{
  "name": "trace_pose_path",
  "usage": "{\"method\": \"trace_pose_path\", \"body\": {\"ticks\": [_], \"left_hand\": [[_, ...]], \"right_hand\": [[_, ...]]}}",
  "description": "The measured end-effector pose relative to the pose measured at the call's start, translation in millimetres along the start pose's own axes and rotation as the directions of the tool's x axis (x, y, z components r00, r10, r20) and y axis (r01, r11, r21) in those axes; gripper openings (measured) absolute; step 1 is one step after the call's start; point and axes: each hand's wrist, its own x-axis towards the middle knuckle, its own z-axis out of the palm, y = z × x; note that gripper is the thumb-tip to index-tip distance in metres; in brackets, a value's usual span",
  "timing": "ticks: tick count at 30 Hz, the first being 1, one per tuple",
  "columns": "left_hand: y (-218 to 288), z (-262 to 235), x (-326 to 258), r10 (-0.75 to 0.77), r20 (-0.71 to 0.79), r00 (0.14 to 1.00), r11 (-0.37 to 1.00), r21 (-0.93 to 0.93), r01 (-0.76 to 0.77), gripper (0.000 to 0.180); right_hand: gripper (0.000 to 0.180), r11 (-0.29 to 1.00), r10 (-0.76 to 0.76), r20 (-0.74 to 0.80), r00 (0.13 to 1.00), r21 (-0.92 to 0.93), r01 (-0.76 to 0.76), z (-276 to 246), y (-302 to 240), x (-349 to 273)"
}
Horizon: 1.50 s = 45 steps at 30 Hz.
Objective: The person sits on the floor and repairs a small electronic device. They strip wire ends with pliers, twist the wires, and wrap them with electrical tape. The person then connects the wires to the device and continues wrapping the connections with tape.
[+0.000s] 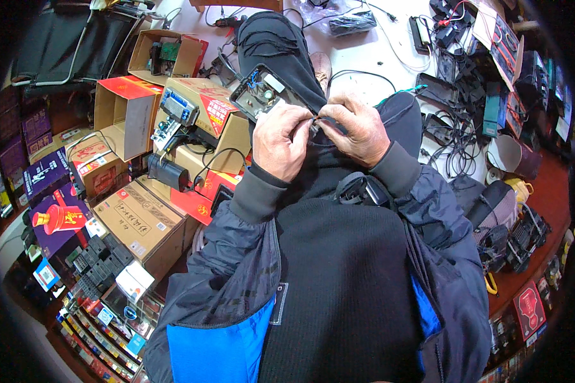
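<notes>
My left hand [281, 141] and my right hand [358, 130] meet above my lap, thumbs and fingertips pinched close together. Between them shows a short thin wire [315, 119], dark with an orange glint; its ends are covered by my fingers. Just beyond my left hand, an open black plastic housing [239, 97] rests against my left leg. Blue wires [255, 79] and a few small parts show inside it. Its near corner is hidden behind my left hand.
Opened cardboard boxes [140, 220] crowd my left, with a circuit board [179, 107] and a black adapter [167, 172] on them. Tangled black cables [457, 143] and device casings spread over the white floor [390, 64] at right. A red-brown surface [552, 191] borders the right side.
</notes>
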Motion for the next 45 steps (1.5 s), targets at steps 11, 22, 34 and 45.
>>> {"method": "trace_pose_path", "body": {"ticks": [11,22,34,45], "left_hand": [[-0.8,0.0,1.5,-0.004,0.003,1.0,1.0,-0.025,0.004,0.008],[-1.6,-2.2,2.6,0.015,0.013,1.0,1.0,-0.002,-0.015,0.007],[-2.3,1.4,1.5,-0.007,-0.012,1.0,1.0,0.013,0.007,0.006],[-2.3,0.4,3.3,0.058,-0.013,0.998,0.998,0.016,-0.057,0.007]], "right_hand": [[0.03,0.997,-0.077,0.014,0.997,0.016,0.077,-0.1,4.7,1.7],[0.02,0.989,-0.144,-0.012,0.989,-0.03,0.144,-1.2,4.7,6.3],[0.023,-0.244,0.481,0.778,0.403,0.561,-0.791,1.4,10.9,11.7],[0.025,0.872,0.395,0.116,0.911,0.267,-0.411,-5.0,-3.2,-1.7]]}}
